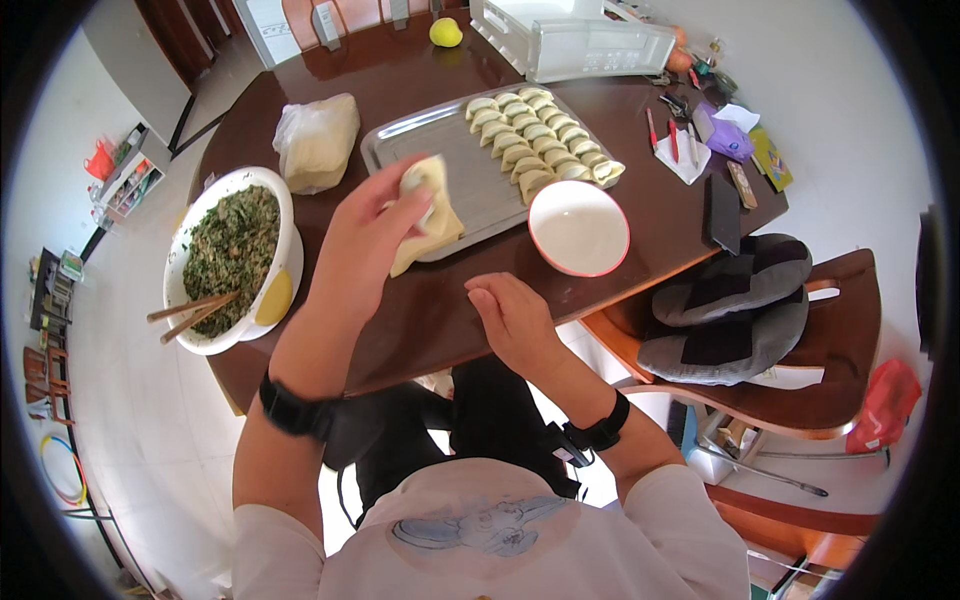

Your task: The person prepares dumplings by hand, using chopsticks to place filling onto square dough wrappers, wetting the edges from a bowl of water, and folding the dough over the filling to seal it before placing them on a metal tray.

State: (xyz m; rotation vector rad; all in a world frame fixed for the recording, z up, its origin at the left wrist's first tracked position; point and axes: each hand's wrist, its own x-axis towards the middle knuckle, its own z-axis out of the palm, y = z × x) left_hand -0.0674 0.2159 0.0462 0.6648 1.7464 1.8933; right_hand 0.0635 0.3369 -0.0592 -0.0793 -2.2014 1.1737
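My left hand (pixel 375 225) holds a pale dumpling wrapper (pixel 438 178) between thumb and fingers; blur and the fingers hide how far it is folded. Just under it, a flat piece of wrapper dough (pixel 431 246) overlaps the near edge of a metal tray (pixel 420 139). Rows of folded dumplings (pixel 540 135) fill the tray's right part. My right hand (pixel 514 319) is over the table's near edge, holding nothing, fingers loosely curled and thumb slightly apart. Beyond it stands a red-rimmed white bowl (pixel 577 229); its contents are hard to make out.
At left, a white bowl (pixel 285 225) holds green filling (pixel 229 255) and wooden chopsticks (pixel 199 311). A bagged dough stack (pixel 319 146) sits behind. Pens (pixel 673 142), a tissue pack (pixel 721 133) and a dark phone-like slab (pixel 723 212) lie right. A cushioned chair (pixel 840 330) adjoins the table.
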